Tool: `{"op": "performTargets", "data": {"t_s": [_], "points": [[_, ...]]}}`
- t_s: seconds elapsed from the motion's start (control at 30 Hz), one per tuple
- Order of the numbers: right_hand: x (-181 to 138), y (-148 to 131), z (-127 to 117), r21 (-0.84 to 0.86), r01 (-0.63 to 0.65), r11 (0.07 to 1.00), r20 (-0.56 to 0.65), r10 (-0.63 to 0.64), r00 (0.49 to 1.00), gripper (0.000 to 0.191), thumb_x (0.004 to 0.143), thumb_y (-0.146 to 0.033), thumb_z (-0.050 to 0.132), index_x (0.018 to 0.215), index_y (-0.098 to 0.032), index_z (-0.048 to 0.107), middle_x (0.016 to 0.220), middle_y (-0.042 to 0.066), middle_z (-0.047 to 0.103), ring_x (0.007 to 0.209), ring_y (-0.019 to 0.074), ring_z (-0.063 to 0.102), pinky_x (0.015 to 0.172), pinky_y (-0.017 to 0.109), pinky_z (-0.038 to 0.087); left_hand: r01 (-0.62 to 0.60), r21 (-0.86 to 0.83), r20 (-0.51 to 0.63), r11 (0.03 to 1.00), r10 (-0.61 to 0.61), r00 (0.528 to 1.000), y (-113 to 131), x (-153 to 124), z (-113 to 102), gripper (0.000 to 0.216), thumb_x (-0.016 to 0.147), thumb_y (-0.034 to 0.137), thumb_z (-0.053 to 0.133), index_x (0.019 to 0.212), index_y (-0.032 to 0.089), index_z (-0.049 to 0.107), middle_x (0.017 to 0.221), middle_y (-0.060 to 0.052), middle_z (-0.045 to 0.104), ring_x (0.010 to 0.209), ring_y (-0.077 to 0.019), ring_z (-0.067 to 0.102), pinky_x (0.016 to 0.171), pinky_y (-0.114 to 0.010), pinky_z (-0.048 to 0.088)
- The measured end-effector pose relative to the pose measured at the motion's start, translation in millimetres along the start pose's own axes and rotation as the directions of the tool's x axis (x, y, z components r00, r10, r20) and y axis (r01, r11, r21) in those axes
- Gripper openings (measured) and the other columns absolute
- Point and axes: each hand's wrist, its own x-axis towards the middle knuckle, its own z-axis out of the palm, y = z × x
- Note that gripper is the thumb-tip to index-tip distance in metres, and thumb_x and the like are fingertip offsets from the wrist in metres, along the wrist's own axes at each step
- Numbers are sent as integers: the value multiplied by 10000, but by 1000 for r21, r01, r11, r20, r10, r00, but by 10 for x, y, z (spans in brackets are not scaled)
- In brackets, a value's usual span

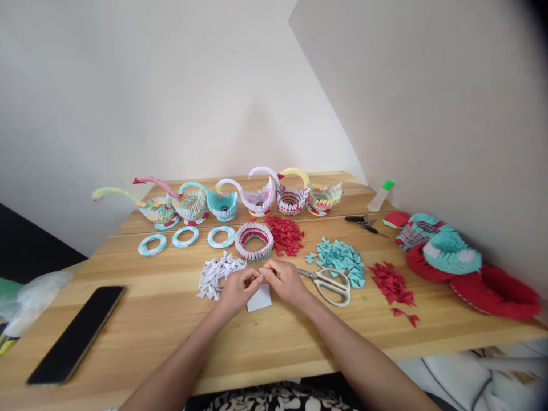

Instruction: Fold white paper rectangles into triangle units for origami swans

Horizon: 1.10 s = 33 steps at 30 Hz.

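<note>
My left hand [240, 286] and my right hand [286, 281] meet over the table with fingertips pinched together. A small bit of white paper seems to show between them, mostly hidden by the fingers. Just below lies a white paper sheet [259, 299], flat on the wood. Folded white paper pieces [217, 274] are heaped beside my left hand. Scissors [331, 282] with pale handles rest to the right of my right hand, blades pointing toward it. Behind both hands stands a round pink, white and red paper ring [254, 241] built of folded pieces.
Several paper swans [259, 197] line the back. Blue-and-white rings [221, 236] lie before them. Piles of red pieces [286, 235] and turquoise pieces [338, 258] lie nearby. A phone [79, 334] is at left; pliers [366, 222], a glue bottle [380, 197] and larger paper parts [496, 291] at right.
</note>
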Motion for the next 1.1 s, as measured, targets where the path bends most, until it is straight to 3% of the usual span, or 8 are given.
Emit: {"op": "performTargets", "data": {"t_s": [0.17, 0.3, 0.53, 0.67, 0.83, 0.97, 1.1], "points": [[-7, -7, 1, 42, -39, 998, 8, 39, 999, 249, 899, -304, 529, 688, -181, 580, 631, -23, 583, 590, 112, 484, 567, 219, 315, -3, -6, 2, 1000, 3, 1000, 2, -1, -12, 251, 821, 341, 467, 666, 163, 551, 576, 20, 483, 558, -118, 428, 546, -209, 314], [-6, 4, -1, 59, -59, 997, 40, 57, 998, 242, 881, -336, 573, 693, -183, 586, 643, -24, 592, 598, 112, 498, 566, 216, 319, -13, 41, -27, 999, 14, 1000, -3, -3, -5, 245, 783, 305, 474, 580, 169, 454, 547, 26, 445, 548, -114, 414, 537, -206, 294], [-25, 31, 17, -66, 39, 997, 5, -39, 999, 345, 925, -358, 496, 632, -182, 536, 591, -21, 537, 557, 111, 441, 552, 238, 266, -14, 5, 16, 1000, 14, 1000, 28, -13, 8, 227, 774, 328, 484, 614, 170, 518, 551, 24, 463, 551, -117, 416, 538, -208, 308], [-21, 38, -6, 92, -1, 996, 30, -2, 1000, 362, 941, -398, 467, 662, -181, 542, 621, -20, 543, 591, 115, 472, 563, 229, 298, 13, -56, -13, 998, -14, 1000, 27, 0, -20, 267, 773, 360, 494, 592, 165, 513, 542, 20, 480, 541, -112, 424, 535, -207, 323], [19, 44, -55, 269, -40, 962, 35, 32, 999, 431, 989, -427, 322, 750, -173, 575, 678, -1, 562, 658, 131, 527, 618, 229, 374, 98, -270, -63, 958, -120, 991, -56, 42, -65, 276, 748, 421, 534, 654, 162, 545, 536, 28, 485, 507, -104, 429, 521, -210, 343], [33, 19, -61, 261, -104, 960, 76, 87, 993, 290, 934, -402, 474, 795, -178, 593, 673, -22, 524, 635, 122, 480, 583, 223, 333, 106, -309, -74, 945, -135, 988, -84, 51, -68, 304, 757, 441, 539, 645, 159, 531, 513, 37, 459, 484, -92, 398, 501, -206, 322], [5, 21, -35, 198, -141, 970, 59, 132, 990, 239, 885, -358, 550, 733, -175, 562, 633, -39, 475, 597, 110, 429, 553, 221, 291, 30, -182, -56, 983, -41, 998, -1, 27, -60, 290, 787, 380, 526, 611, 149, 521, 541, 22, 488, 530, -92, 423, 541, -208, 324]]}}
